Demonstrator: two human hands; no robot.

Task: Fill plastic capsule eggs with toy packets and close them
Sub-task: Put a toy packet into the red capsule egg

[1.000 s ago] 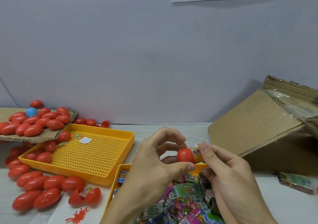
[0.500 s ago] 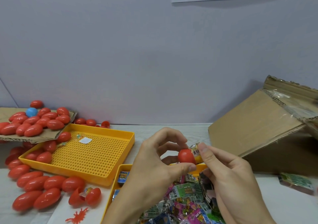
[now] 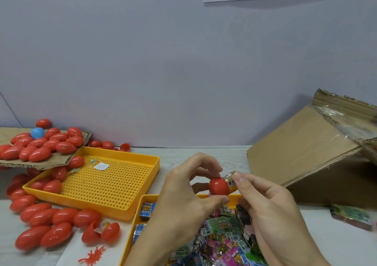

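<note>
Bright, even light; soft shadows; wide-angle bending and blur toward the edges.

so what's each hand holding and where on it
Left hand pinches the red capsule egg by its rounded sides; right hand pinches the toy packet at its outer end.

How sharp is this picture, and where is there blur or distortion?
Head view: the red capsule egg in the left hand is sharp; the packet at the right edge is smeared; wide-angle bending curves the cardboard box; soft, even light, faint shadows.
</note>
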